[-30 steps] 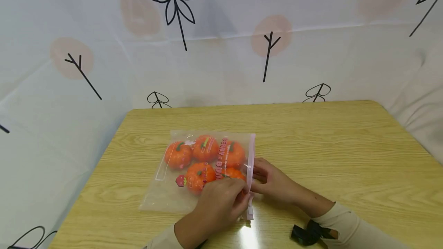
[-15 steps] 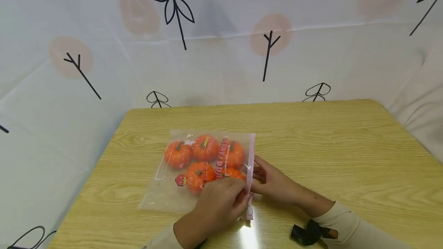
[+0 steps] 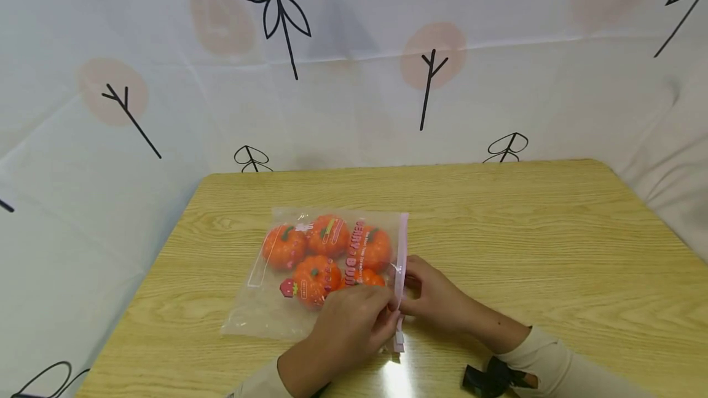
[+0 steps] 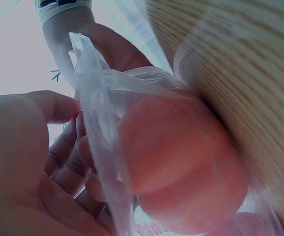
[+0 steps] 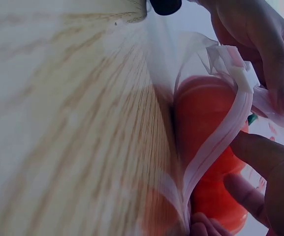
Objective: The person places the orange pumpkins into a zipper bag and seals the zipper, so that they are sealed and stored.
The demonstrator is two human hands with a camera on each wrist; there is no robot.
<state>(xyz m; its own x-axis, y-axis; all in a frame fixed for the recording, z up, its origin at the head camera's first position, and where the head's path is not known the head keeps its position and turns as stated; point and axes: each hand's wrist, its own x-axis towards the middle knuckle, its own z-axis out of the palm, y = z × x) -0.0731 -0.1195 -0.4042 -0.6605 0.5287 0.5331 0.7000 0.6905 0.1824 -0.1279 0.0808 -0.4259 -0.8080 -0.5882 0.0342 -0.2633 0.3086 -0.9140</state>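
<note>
A clear zip bag (image 3: 276, 312) with pink print lies flat on the table, its pink zip rim (image 3: 402, 244) facing right. Several orange toy pumpkins (image 3: 284, 247) are inside. My left hand (image 3: 351, 321) pinches the near part of the rim between thumb and fingers. At the bag's mouth, fingers of my right hand (image 3: 439, 296) reach in beside the nearest pumpkin (image 5: 205, 118), seen in the right wrist view. A white slider (image 5: 244, 76) sits on the rim near the left hand (image 5: 274, 54). The left wrist view shows a pumpkin (image 4: 181, 162) through the film; the left hand partly covers that corner.
The wooden table (image 3: 525, 220) extends to the right of and behind the bag. A patterned white cloth (image 3: 354, 103) hangs along its back and sides. A black strap device (image 3: 489, 379) is on the right wrist.
Over the last half second the two near pumpkins have shifted slightly left, deeper into the bag. My right hand has moved a little at the mouth; the left has kept its hold on the rim.
</note>
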